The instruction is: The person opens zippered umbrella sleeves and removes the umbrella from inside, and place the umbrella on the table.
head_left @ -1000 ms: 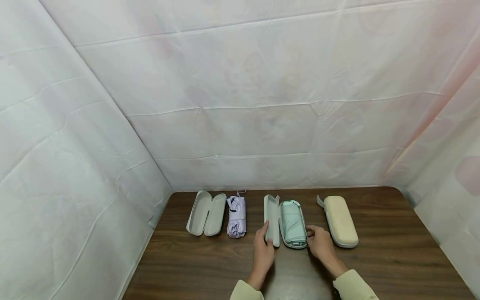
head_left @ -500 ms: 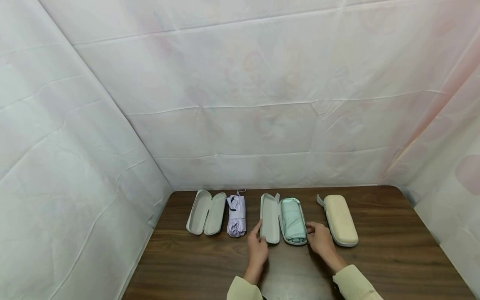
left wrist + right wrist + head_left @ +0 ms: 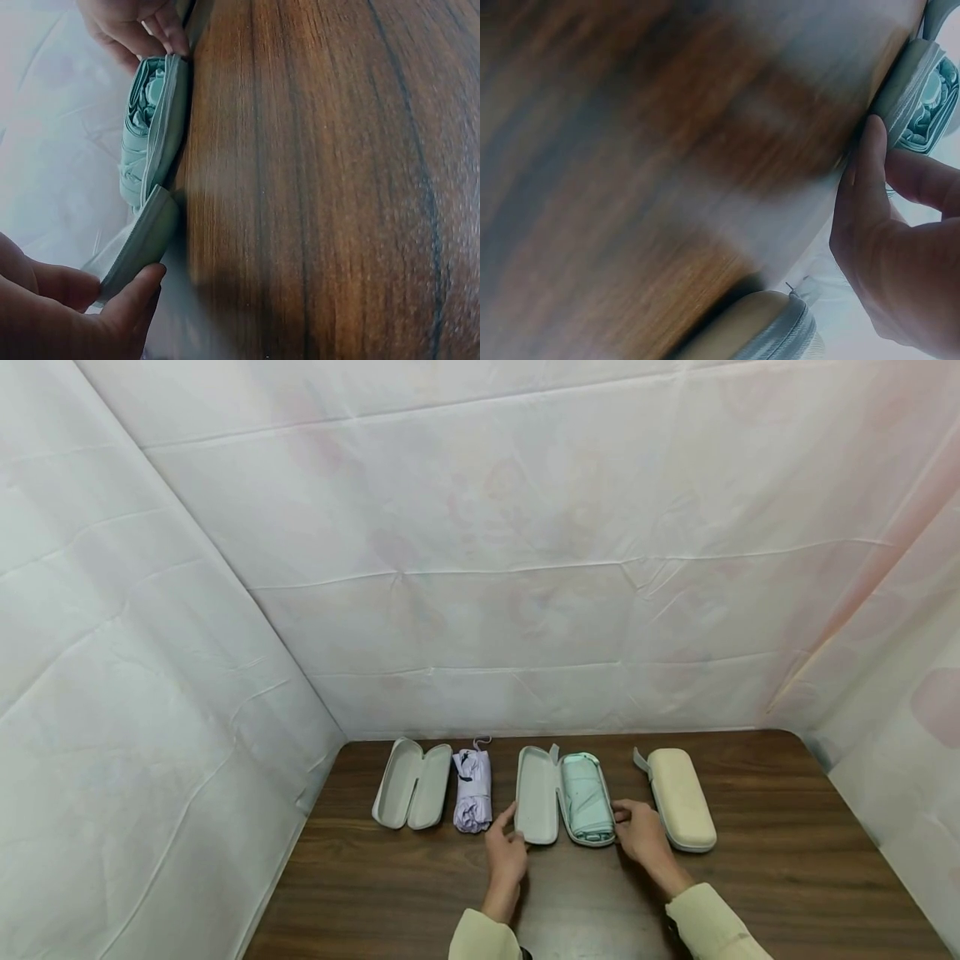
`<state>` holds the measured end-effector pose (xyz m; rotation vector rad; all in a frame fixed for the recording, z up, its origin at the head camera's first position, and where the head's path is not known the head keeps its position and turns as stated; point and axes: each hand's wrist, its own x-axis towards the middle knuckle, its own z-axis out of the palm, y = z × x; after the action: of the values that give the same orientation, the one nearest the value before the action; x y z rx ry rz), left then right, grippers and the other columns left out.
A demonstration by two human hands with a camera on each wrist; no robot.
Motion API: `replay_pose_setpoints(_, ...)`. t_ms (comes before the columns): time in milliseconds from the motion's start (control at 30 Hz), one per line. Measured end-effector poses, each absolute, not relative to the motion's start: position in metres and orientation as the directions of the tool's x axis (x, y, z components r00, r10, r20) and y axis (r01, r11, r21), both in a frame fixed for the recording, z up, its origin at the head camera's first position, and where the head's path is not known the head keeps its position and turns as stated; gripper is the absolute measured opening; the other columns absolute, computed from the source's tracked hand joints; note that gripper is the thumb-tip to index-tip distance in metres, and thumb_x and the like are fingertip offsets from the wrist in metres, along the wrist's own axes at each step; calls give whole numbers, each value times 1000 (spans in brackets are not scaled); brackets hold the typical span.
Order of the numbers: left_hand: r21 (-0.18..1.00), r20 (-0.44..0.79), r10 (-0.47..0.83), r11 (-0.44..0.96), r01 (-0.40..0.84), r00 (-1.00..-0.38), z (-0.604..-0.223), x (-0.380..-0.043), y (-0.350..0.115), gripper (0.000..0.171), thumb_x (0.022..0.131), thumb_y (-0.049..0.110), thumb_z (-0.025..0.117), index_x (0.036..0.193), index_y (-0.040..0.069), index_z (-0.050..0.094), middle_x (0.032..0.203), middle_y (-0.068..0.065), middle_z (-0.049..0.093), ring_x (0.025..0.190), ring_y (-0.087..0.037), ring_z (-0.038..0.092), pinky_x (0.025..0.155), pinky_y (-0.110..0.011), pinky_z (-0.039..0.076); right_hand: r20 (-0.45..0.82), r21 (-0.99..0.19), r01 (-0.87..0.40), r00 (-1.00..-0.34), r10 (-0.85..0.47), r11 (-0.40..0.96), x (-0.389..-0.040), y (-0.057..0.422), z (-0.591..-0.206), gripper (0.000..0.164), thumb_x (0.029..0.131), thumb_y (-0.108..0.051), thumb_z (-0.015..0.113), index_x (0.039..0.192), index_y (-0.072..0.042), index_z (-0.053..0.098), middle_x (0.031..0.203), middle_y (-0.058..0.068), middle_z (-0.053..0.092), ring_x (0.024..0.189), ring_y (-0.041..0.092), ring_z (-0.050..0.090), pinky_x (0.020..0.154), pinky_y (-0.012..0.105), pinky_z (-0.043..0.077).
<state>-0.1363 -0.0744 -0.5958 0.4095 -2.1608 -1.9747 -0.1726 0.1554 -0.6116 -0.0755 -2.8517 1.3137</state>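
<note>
A zip-up umbrella case lies unfolded, its pale grey-lined lid [image 3: 537, 797] leaning out to the left. In its right half [image 3: 907, 86] sits a rolled mint-green umbrella [image 3: 587, 797]. My left hand [image 3: 506, 857] pinches the lid's outer edge between thumb and finger, and the left wrist view has the lid [image 3: 146, 244] tilted up off the table there. At the opposite side, my right hand [image 3: 640, 837] pinches the case's right rim near its front corner. The right wrist view shows those fingertips [image 3: 876, 131] against the case wall.
Left of the case lies a folded lilac umbrella [image 3: 472, 789] with a wrist loop. Beyond it, a second grey-lined case [image 3: 431, 789] stands open. A closed cream case [image 3: 682, 802] lies close to my right hand. White cloth [image 3: 465, 610] hangs behind the wooden table [image 3: 360, 893].
My left hand has moved left and lowered the lid outward, so more of its lining shows. The right hand stays at the case's right rim.
</note>
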Motion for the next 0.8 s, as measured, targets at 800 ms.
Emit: replay_pose_setpoints(800, 989, -144, -322, -25, -144, -936, -601, -140, -84, 43, 88, -22, 60, 130, -13, 67, 123, -34, 69, 99, -35, 72, 73, -39, 60, -40, -768, 45, -999, 23, 639, -183, 164, -609, 35, 87, 13, 61, 121, 16, 68, 96, 20, 75, 90, 34, 72, 74, 43, 59)
